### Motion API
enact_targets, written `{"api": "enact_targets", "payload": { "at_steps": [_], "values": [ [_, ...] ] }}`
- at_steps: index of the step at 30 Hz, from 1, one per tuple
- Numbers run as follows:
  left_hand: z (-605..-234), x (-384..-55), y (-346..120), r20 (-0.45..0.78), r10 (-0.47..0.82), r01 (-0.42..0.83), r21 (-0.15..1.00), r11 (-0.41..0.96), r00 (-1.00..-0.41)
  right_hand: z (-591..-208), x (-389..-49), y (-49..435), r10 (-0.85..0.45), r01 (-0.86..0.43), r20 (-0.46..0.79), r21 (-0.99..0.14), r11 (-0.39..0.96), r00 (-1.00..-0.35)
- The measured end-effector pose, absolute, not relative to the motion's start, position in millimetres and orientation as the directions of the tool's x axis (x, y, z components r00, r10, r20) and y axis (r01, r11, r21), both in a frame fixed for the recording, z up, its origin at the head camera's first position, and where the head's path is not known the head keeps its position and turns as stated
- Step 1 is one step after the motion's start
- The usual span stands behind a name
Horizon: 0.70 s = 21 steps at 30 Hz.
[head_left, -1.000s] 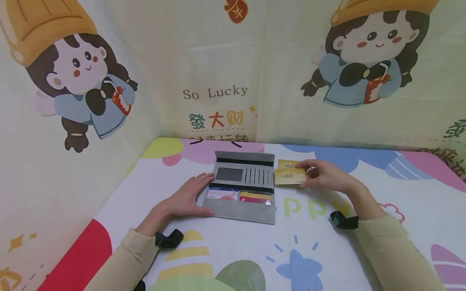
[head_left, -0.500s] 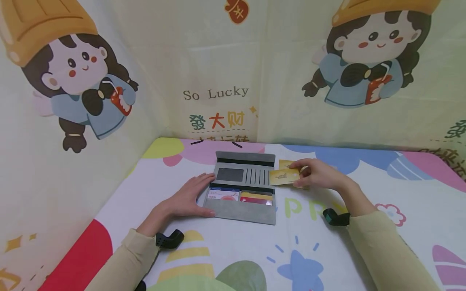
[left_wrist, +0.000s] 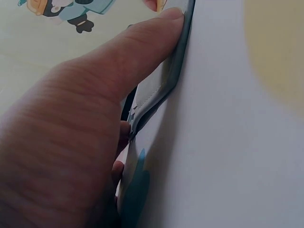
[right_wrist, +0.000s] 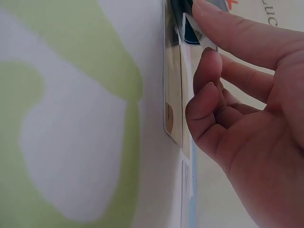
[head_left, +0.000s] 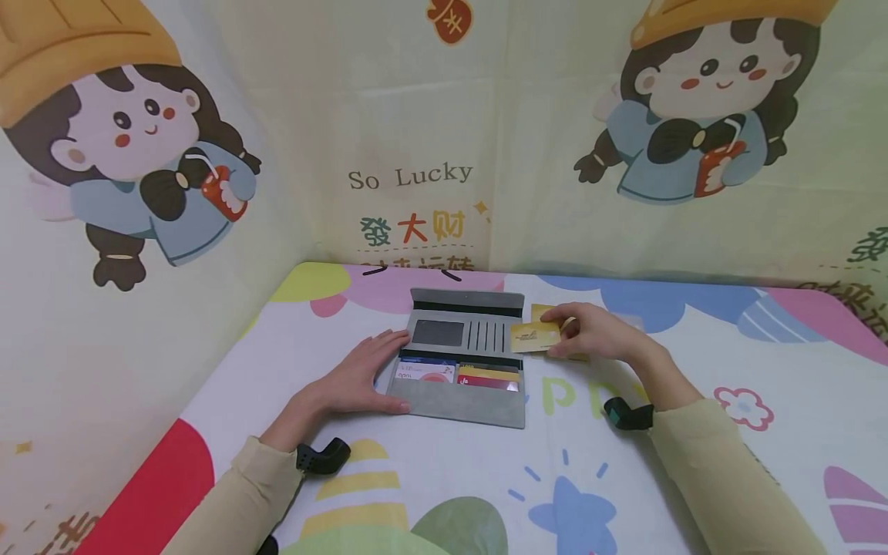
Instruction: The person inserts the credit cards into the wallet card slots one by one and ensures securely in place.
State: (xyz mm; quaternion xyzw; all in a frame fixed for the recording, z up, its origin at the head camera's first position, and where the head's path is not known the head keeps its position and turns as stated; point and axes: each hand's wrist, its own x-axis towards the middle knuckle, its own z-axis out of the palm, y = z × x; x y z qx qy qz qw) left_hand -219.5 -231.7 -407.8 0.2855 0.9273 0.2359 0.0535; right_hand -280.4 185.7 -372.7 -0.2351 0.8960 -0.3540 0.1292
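A grey wallet (head_left: 451,401) lies unfolded on the table, with card slots across its middle and several cards in its lower pocket. My left hand (head_left: 354,375) rests along its left edge, fingers fairly straight; in the left wrist view the thumb (left_wrist: 142,50) lies on the wallet's edge. With thumb and fingers my right hand (head_left: 600,333) pinches a gold card (head_left: 533,337). The card's left end overlaps the wallet's right edge beside the slots; whether it is inside a slot I cannot tell. In the right wrist view the fingertips (right_wrist: 209,61) hold it by one end.
Another gold card (head_left: 541,310) lies behind the held one, partly hidden. More card edges (head_left: 579,357) show under my right hand, and a pale card (head_left: 633,320) lies behind it. A printed cloth (head_left: 444,478) covers the table; a cartoon curtain (head_left: 416,116) stands behind.
My right hand has moved left with the gold card, bringing its end over the wallet's right edge. The pale card behind that hand has come into sight. The left hand stays put.
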Motion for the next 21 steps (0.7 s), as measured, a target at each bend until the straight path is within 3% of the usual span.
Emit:
{"api": "enact_targets", "payload": {
  "at_steps": [21],
  "values": [
    [-402.8, -213.5, -228.5, 0.019, 0.548, 0.489, 0.478, 0.73, -0.836, -371.5, -273.4, 194.5, -0.497, -0.285, -0.096, -0.719, 0.634, -0.862]
  ]
}}
